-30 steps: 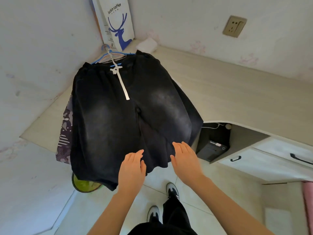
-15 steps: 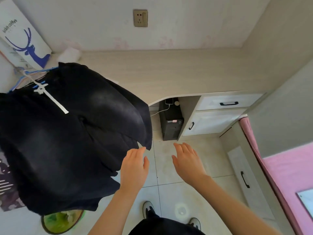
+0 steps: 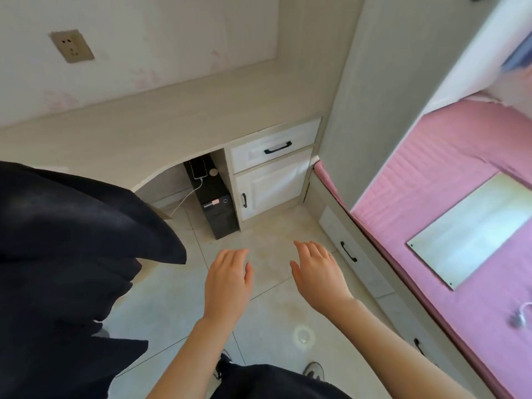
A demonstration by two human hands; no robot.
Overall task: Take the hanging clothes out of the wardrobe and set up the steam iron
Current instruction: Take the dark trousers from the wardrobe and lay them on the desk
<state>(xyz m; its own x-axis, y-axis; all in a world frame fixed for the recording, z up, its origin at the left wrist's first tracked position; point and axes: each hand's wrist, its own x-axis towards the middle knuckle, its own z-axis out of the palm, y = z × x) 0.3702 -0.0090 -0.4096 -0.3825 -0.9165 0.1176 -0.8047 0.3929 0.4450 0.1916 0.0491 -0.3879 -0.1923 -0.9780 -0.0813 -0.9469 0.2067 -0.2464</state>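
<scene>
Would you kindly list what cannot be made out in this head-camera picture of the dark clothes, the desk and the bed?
Head view:
- Dark clothes: cut off by the left edge, so the hanger and whatever holds them up are out of frame.
- Computer tower: its front label is too small to read.
- Pale object on the pink bed: blurred and cut by the right edge, so it cannot be identified.

No readable text; label (image 3: 211,202) on black computer tower (image 3: 221,220) possibly printed, too blurred.
</scene>
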